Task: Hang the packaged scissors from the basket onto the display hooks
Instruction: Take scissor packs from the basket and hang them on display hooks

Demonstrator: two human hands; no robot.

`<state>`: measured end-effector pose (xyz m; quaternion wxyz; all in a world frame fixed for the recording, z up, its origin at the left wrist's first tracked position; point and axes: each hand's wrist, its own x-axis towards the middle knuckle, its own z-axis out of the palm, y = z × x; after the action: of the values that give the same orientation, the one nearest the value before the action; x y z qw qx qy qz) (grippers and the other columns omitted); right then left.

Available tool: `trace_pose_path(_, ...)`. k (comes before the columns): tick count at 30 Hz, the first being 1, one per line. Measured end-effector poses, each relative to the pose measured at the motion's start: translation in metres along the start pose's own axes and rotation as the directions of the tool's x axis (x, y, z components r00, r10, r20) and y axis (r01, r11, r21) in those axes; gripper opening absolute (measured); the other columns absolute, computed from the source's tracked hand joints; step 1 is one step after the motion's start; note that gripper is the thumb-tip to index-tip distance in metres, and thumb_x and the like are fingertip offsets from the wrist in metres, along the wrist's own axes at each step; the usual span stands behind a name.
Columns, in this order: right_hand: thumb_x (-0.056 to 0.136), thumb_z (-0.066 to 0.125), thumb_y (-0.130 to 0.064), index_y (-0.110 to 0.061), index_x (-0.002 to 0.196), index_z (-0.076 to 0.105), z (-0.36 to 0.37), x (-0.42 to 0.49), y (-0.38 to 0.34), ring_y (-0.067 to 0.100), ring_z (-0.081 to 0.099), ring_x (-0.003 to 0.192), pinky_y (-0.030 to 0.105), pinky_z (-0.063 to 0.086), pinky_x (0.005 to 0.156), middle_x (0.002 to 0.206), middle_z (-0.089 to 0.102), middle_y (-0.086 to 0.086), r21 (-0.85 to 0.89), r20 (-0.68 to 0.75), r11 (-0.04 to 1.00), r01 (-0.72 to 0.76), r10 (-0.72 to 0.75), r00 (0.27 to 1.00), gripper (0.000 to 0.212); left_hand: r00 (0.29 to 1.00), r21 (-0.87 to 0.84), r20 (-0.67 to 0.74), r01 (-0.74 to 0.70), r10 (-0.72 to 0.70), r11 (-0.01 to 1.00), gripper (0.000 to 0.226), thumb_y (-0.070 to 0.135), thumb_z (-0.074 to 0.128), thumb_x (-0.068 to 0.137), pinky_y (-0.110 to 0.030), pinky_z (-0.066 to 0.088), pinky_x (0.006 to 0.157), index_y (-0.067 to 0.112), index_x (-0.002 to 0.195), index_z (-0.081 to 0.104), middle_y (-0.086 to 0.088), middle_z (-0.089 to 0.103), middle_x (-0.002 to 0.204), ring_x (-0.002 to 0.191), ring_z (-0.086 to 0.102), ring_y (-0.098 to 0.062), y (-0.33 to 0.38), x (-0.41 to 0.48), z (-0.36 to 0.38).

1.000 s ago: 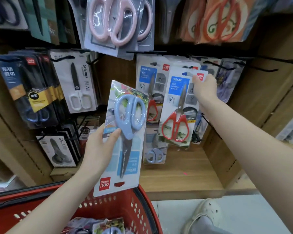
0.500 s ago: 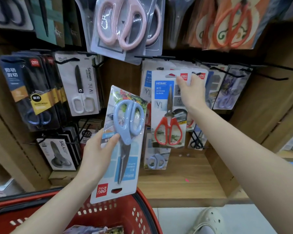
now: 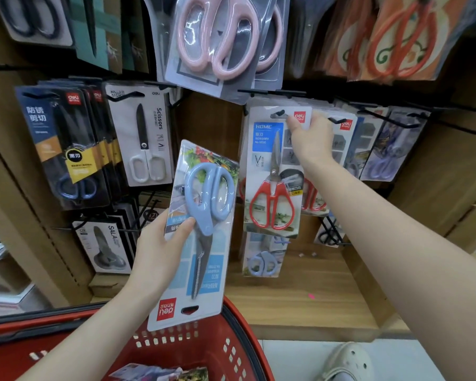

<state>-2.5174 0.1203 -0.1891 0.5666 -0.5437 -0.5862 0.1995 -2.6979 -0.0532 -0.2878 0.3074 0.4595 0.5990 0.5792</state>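
My right hand (image 3: 311,138) pinches the top right corner of a pack of red-handled scissors (image 3: 272,188) and holds its hang hole at the tip of a black display hook (image 3: 279,114). More red-handled packs hang behind it. My left hand (image 3: 160,254) grips a pack of light blue scissors (image 3: 204,221) upside down, with its hang hole at the bottom, just above the red basket (image 3: 204,350). Some packs lie in the basket's bottom.
Hooks to the left carry dark-carded scissors (image 3: 63,149) and white scissors (image 3: 143,138). Pink scissors (image 3: 220,37) hang above, orange ones (image 3: 396,37) at top right. A blue pack (image 3: 261,259) stands on the wooden shelf (image 3: 300,292). A shoe (image 3: 349,361) shows below.
My right hand carried the red-handled pack leftward and up until its hang hole met the hook tip. My left hand with the blue pack stayed nearly still.
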Motion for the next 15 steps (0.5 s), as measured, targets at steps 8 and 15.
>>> trace_pose_path(8, 0.092, 0.059, -0.034, -0.004, 0.119, 0.051, 0.01, 0.011, 0.003, 0.014, 0.049, 0.093, 0.016, 0.039, 0.079, 0.103, 0.053, 0.0, -0.065, -0.096, 0.992, -0.105, 0.098, 0.99, 0.041, 0.999, -0.02, 0.045, -0.006, 0.007, 1.0, 0.02, 0.021, 0.053, 0.096, -0.039, 0.054, 0.085, 0.036, 0.096, 0.065, 0.01, 0.073, 0.094, 0.092, 0.068, -0.012, -0.003, -0.003, -0.014)
trace_pose_path(15, 0.092, 0.057, -0.01, -0.002, 0.125, 0.036, -0.008, -0.04, -0.009, 0.019, 0.043, 0.11, 0.01, 0.029, 0.084, 0.128, 0.041, 0.012, -0.222, -0.113, 0.975, 0.012, -0.037, 0.993, 0.04, 0.993, -0.142, 0.113, 0.035, -0.019, 0.989, 0.025, 0.012, 0.05, 0.097, -0.028, 0.055, 0.075, 0.031, 0.106, 0.062, 0.004, 0.074, 0.093, 0.085, 0.071, -0.013, -0.008, -0.014, -0.029)
